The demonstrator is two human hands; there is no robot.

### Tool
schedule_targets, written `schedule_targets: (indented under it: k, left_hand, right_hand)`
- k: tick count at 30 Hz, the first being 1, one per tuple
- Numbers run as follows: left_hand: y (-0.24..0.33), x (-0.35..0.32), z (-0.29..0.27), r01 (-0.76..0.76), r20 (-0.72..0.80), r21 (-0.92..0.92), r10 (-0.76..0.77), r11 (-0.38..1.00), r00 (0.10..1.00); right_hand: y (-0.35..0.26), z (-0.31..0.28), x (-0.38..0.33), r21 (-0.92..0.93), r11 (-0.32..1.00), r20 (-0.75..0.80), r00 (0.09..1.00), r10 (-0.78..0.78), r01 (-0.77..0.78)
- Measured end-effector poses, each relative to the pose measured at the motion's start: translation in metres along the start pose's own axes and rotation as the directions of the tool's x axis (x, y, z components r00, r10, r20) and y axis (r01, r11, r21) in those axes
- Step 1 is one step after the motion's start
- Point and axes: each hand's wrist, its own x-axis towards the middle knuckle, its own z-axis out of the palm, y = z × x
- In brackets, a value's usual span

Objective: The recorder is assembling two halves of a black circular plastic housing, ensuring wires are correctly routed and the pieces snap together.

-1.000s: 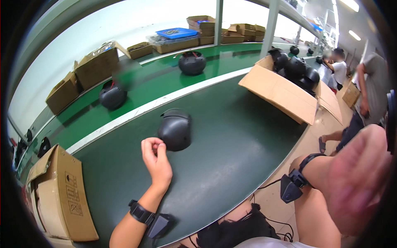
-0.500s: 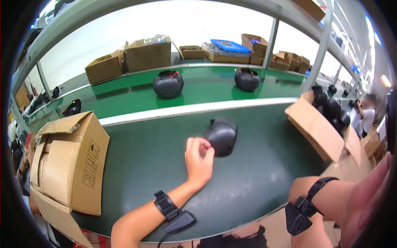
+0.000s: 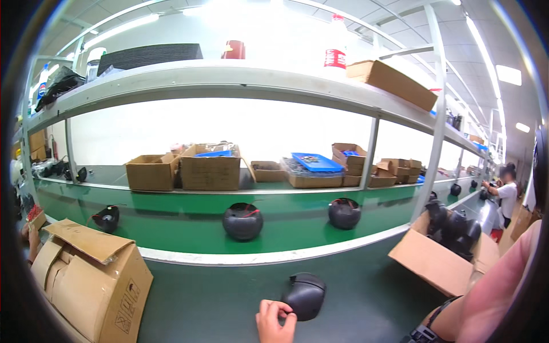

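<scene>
My left hand (image 3: pixel 275 323) reaches in from the lower edge, thumb and forefinger pinched together at the left edge of a curved black plastic shell (image 3: pixel 307 297). The shell lies on the dark green tabletop. Whether something small is also between the fingertips is hidden. On the right, my right arm is bent upward with a black strap (image 3: pixel 426 334) around it. Part of my right hand (image 3: pixel 510 274) shows close and blurred at the right rim. Its fingers lie outside the picture.
Past a white rail, a green belt carries round black housings (image 3: pixel 242 222) with red wires. A large carton (image 3: pixel 97 286) stands left; an open carton (image 3: pixel 430 262) of black parts stands right. Boxes and a blue tray (image 3: pixel 318 162) line the back. Overhead runs a shelf (image 3: pixel 251 80).
The view has tilted upward, so the tabletop sits lower and the overhead shelf now shows. My left hand keeps its pinch at the shell's edge. Less of both arms is visible.
</scene>
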Motion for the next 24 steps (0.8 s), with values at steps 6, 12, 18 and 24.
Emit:
schedule_targets:
  k: [6, 12, 18, 24]
  left_hand:
    - [0.004, 0.004, -0.002, 0.056, 0.031, -0.026, -0.055, 0.998, 0.998]
    - [-0.003, 0.012, -0.003, 0.061, 0.049, -0.039, -0.059, 0.997, 0.997]
    - [0.001, 0.013, 0.006, 0.052, 0.052, -0.032, -0.050, 0.998, 0.997]
    - [0.002, 0.012, 0.000, 0.026, 0.020, -0.073, -0.024, 0.997, 1.000]
  right_hand:
    - [-0.003, 0.017, -0.031, 0.048, 0.982, 0.044, 0.983, 0.179, -0.181]
    - [-0.024, 0.031, -0.046, 0.040, 0.926, 0.123, 0.922, 0.368, -0.375]
    - [-0.060, 0.021, -0.046, -0.012, 0.846, 0.197, 0.828, 0.525, -0.533]
    - [-0.087, 0.028, -0.038, -0.095, 0.759, 0.168, 0.741, 0.650, -0.644]
